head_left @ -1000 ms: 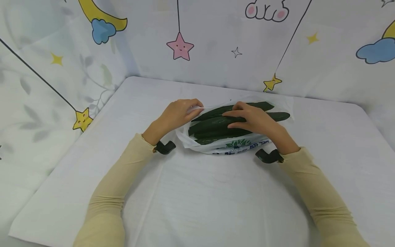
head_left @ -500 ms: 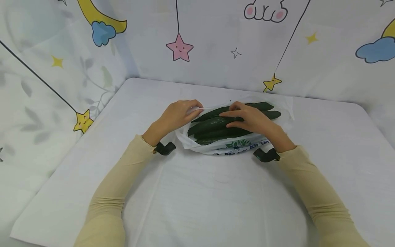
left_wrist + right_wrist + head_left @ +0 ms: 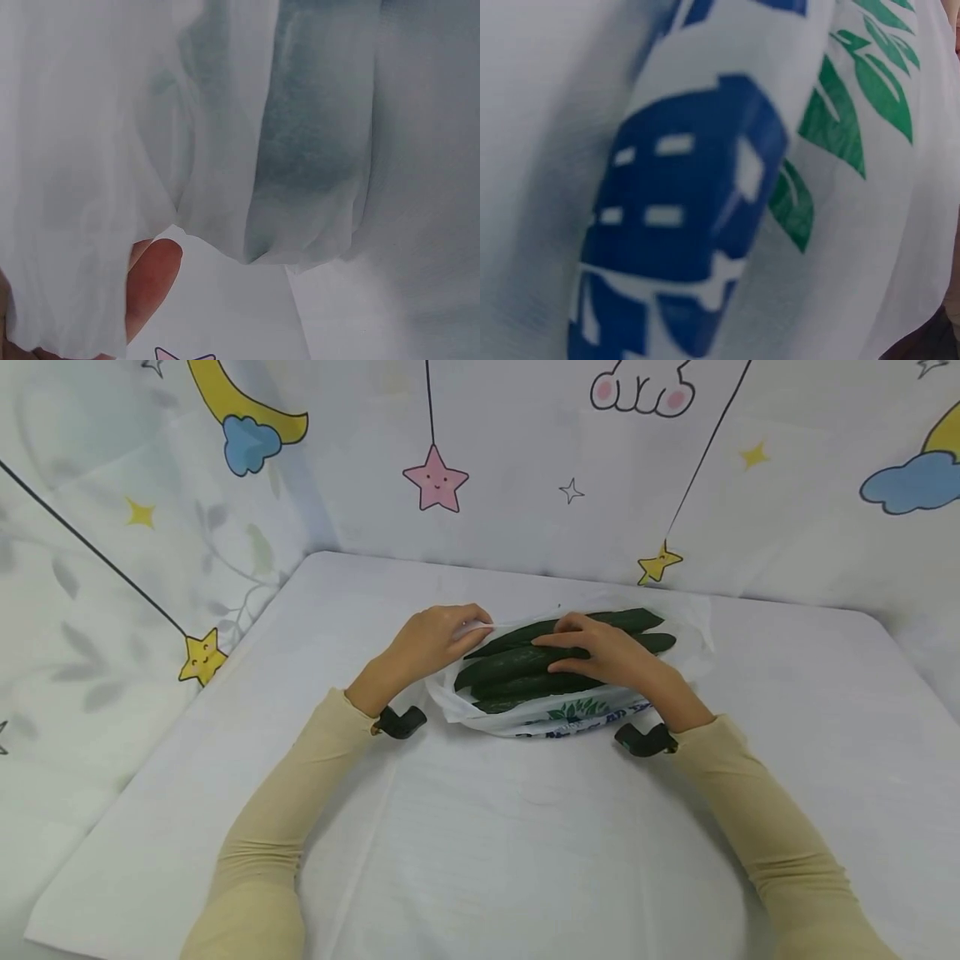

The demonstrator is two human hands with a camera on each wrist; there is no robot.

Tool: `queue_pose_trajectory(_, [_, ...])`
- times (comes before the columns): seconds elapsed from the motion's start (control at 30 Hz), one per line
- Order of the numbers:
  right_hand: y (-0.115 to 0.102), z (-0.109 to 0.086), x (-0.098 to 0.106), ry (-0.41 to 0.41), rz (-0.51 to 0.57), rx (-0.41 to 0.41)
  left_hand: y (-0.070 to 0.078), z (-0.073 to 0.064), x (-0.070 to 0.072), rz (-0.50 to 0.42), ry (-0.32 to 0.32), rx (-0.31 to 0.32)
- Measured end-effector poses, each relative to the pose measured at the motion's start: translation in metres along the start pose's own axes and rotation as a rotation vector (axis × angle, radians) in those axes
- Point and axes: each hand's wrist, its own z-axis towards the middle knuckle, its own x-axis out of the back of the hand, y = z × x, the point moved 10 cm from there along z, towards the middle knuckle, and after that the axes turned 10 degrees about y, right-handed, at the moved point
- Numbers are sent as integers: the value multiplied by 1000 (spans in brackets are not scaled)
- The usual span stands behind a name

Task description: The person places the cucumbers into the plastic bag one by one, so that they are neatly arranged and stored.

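Several dark green cucumbers (image 3: pixel 517 687) lie side by side in a white plastic bag (image 3: pixel 495 724). My left hand (image 3: pixel 429 639) pinches the bag's edge at its left end; in the left wrist view a fingertip (image 3: pixel 154 281) shows beside the hanging film. My right hand (image 3: pixel 611 653) reaches over the pile from the right, its fingers and thumb round one cucumber (image 3: pixel 662 643) whose right tip sticks out past the hand. Another cucumber (image 3: pixel 636 619) lies behind it. The right wrist view is filled by the bag's blue lettering (image 3: pixel 682 180) and green leaf print.
The bag rests on a white-covered table (image 3: pixel 510 843), towards its far edge. A white cloth backdrop (image 3: pixel 510 527) printed with stars, moons and clouds stands behind and to the left. A black wrist device (image 3: pixel 401 721) sits under each wrist.
My right hand has moved slightly left, and the cucumber in it has slid left with it, its right tip now nearer the other cucumbers. My left hand keeps its hold on the bag.
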Motion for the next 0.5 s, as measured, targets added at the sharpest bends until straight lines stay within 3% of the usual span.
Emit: queue_pose_trajectory(0.5, [2, 0, 3, 19, -2, 11, -2, 0, -1, 3, -11, 19])
